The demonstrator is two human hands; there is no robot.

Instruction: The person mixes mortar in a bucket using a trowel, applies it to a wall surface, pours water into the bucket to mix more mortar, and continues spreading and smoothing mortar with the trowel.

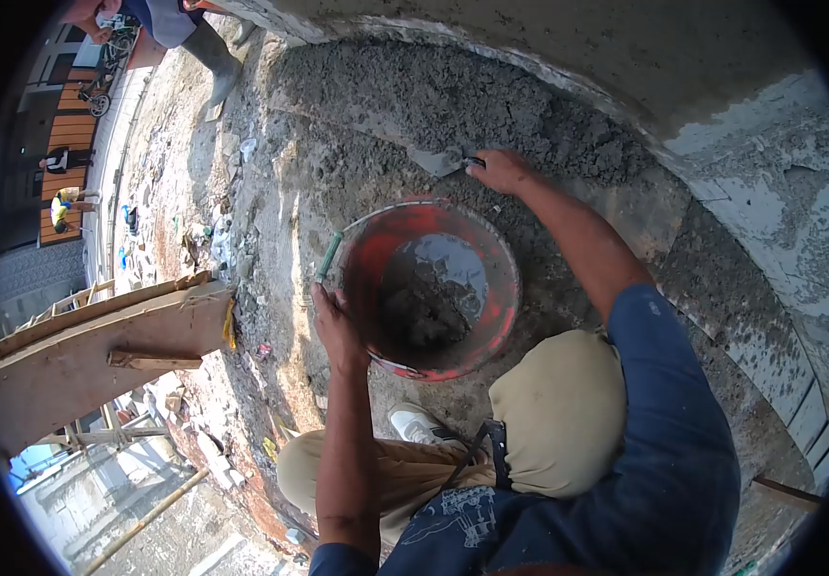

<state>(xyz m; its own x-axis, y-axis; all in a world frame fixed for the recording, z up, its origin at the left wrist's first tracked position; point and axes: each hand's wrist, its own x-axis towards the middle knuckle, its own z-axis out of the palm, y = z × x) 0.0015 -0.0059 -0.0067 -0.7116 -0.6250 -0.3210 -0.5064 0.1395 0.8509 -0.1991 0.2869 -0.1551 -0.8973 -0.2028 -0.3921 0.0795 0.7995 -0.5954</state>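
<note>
A red bucket (508, 331) stands on the ground before me, grey wet mortar (424, 302) and some watery liquid inside it. At its left side my left hand (337, 331) is closed at the rim, by the lower end of the green handle grip (330, 255); the exact grip is partly hidden. Beyond the bucket, my right hand (503, 174) is closed round the dark handle of a trowel (436, 161). The trowel's blade points left and lies against the near edge of a heap of grey mortar (433, 91).
A plastered wall (760, 192) curves along the right and top. On the left a wooden board (117, 350) juts in over rubble (232, 221). A person in rubber boots (211, 62) stands at the upper left, with other people (69, 206) farther off. My shoe (419, 422) is close to the bucket.
</note>
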